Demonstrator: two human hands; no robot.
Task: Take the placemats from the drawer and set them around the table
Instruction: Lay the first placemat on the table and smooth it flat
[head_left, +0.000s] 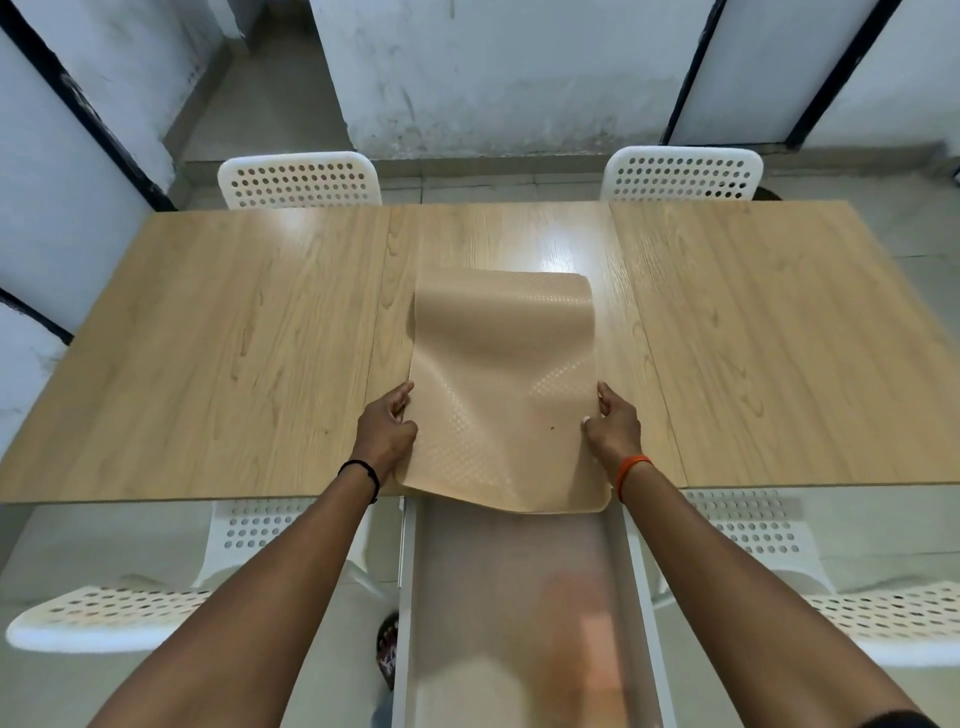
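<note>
Tan rubbery placemat, long axis running 12 to 6 o'clock over the tabletop above the open drawer, is pinched at its side edges by left hand and right hand, equally near.

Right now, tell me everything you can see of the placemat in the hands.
The placemat is a tan, flexible sheet, rubbery-looking, with a fine raised dot texture and rounded corners. It is rippled, not flat. Its far end lies on the wooden table; its near edge overhangs the table edge above the open drawer. The left hand grips its left edge, the right hand its right edge.
</note>
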